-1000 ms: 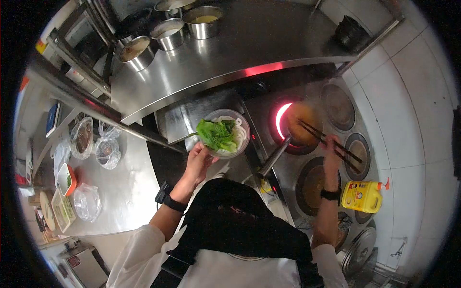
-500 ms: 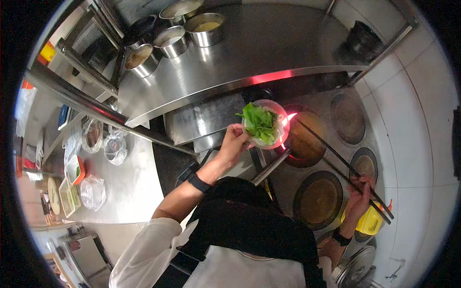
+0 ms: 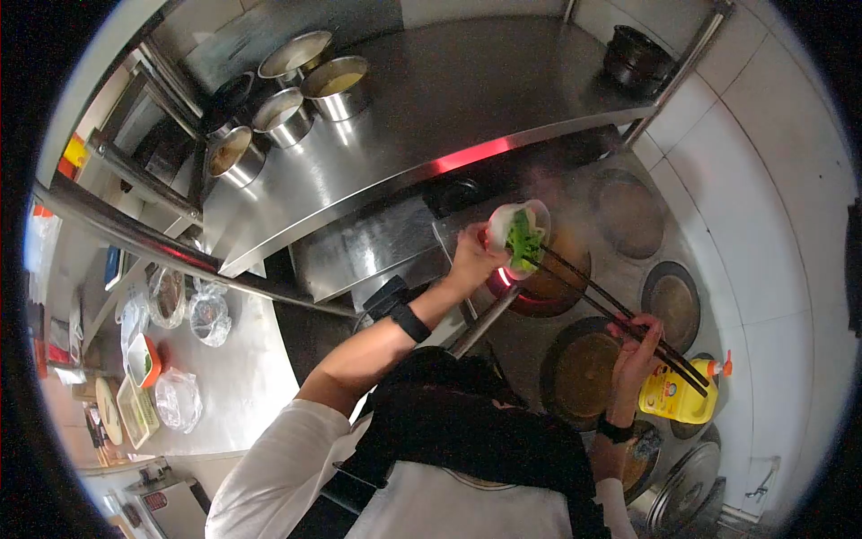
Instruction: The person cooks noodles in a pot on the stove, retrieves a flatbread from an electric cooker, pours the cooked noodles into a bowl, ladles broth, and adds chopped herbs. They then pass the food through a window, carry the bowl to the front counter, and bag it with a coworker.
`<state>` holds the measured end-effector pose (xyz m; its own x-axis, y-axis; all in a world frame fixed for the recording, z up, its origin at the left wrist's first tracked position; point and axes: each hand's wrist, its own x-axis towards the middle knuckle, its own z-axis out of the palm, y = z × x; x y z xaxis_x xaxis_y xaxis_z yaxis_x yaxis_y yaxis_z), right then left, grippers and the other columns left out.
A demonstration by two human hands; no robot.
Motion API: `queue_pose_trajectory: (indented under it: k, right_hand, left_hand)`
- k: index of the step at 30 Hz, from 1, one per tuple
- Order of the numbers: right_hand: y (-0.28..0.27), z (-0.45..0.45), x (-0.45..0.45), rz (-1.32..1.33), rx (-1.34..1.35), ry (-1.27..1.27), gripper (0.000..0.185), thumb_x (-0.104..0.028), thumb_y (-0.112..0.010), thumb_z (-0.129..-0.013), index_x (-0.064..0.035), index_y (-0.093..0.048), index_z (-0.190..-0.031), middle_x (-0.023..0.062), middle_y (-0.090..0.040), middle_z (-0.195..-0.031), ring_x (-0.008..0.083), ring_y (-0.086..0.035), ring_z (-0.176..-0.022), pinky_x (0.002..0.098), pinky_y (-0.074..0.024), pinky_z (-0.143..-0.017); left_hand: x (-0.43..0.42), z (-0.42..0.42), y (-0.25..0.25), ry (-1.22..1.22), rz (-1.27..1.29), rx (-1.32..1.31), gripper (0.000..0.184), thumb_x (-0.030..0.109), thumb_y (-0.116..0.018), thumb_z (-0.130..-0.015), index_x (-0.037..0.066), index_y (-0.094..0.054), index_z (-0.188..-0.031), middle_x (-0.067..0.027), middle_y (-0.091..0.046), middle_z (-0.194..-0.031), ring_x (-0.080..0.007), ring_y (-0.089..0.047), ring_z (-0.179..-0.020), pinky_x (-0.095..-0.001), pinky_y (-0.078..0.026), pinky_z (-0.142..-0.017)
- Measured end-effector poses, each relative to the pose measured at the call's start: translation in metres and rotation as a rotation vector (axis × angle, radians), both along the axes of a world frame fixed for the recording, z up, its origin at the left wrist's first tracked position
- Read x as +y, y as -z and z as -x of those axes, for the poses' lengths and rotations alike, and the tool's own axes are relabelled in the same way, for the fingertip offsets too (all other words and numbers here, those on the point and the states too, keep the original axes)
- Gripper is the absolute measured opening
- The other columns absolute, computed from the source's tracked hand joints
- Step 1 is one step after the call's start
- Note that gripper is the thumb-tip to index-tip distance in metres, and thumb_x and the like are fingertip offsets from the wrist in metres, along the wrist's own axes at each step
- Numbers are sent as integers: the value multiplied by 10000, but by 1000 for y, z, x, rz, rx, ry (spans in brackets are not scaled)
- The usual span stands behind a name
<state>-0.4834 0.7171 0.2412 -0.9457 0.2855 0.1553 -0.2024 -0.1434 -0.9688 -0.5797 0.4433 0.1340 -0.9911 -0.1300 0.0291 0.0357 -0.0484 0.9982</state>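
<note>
My left hand [image 3: 476, 258] is closed on the rim of a clear plastic bowl [image 3: 501, 218], tilted above the near-left side of a pot of brownish liquid [image 3: 570, 260]. Green leafy vegetables [image 3: 523, 238] lie in the bowl, along with something pale. Long dark chopsticks [image 3: 588, 295] are gripped in my right hand [image 3: 636, 355], and their tips reach the greens at the bowl's edge. A red glow shows beside the pot, below the bowl.
Round pots [image 3: 593, 368] and covers sit in the counter around the lit pot. A yellow jug [image 3: 678, 395] stands by the tiled wall. Steel pots [image 3: 339, 94] stand on the shelf [image 3: 431, 99] above. Plastic bags [image 3: 180, 400] and a red-orange container [image 3: 145, 361] are on the left counter.
My left hand has tilted the bowl toward the pot. The chopsticks, spread apart over the pot before, now come together with their tips at the greens. The camera view has shifted slightly.
</note>
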Motion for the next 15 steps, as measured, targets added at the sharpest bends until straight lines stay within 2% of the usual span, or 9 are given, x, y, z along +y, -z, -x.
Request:
queue_pose_trajectory:
  k: [1,2,4,5,8,10,12,13,15]
  right_hand:
    - [6,1,7,-2,4,7,367,-384,-351,-896,-32,-454,-871,91,-444,-881,249,-534,-854,382,-526,-619]
    - [13,3,14,36,0,36,352,-380,-351,-897,-42,-449,-887,79,-437,-874,233,-527,-839,376,-526,-623]
    - [18,3,20,73,-3,68,339,-377,-350,-898,-52,-445,-903,67,-430,-866,217,-520,-823,370,-525,-626]
    - [19,3,20,83,-1,86,327,-373,-349,-899,-59,-440,-915,63,-432,-868,204,-512,-817,363,-525,-630]
    - [19,2,23,85,-11,135,312,-364,-347,-902,-66,-435,-927,58,-434,-870,194,-504,-813,352,-525,-640]
    - [19,1,24,78,-24,165,308,-360,-346,-903,-67,-435,-926,57,-435,-870,197,-503,-815,350,-524,-644]
    - [21,1,26,-12,-33,198,303,-358,-347,-904,-67,-431,-917,58,-431,-869,211,-513,-797,354,-524,-646]
    - [21,0,28,-11,-34,199,303,-358,-347,-904,-67,-431,-917,58,-431,-869,211,-513,-797,354,-524,-646]
    - [19,-1,30,109,-72,192,308,-363,-347,-903,-66,-427,-910,61,-424,-864,224,-518,-787,360,-523,-657]
  left_hand:
    - [5,6,1,-64,319,103,543,66,-671,-566,-48,-456,-1051,-154,-494,-946,-264,-489,-876,-350,-442,-747]
    - [11,7,3,-57,317,106,543,66,-671,-566,-48,-456,-1051,-154,-494,-946,-264,-489,-876,-350,-442,-747]
    - [24,-3,-39,-106,531,225,615,97,-685,-505,-32,-437,-1053,-198,-437,-949,-345,-390,-954,-391,-376,-832]
    - [25,-3,-44,-79,661,306,629,67,-685,-507,-15,-414,-1068,-203,-409,-984,-377,-370,-965,-405,-366,-838]
    - [39,0,-48,-70,745,260,643,45,-690,-522,-1,-391,-1090,-198,-367,-1033,-387,-371,-966,-419,-355,-849]
    - [44,-1,-49,-18,703,255,647,20,-680,-547,12,-366,-1113,-189,-334,-1071,-386,-370,-977,-432,-373,-840]
    - [47,-4,-55,2,862,319,646,7,-658,-568,17,-351,-1136,-183,-339,-1080,-379,-367,-995,-422,-412,-825]
    - [49,-5,-60,4,862,318,646,7,-658,-568,17,-351,-1136,-183,-339,-1080,-379,-367,-995,-422,-412,-825]
    - [50,-6,-66,28,931,319,652,-10,-634,-584,27,-336,-1163,-179,-332,-1102,-369,-365,-1012,-403,-442,-814]
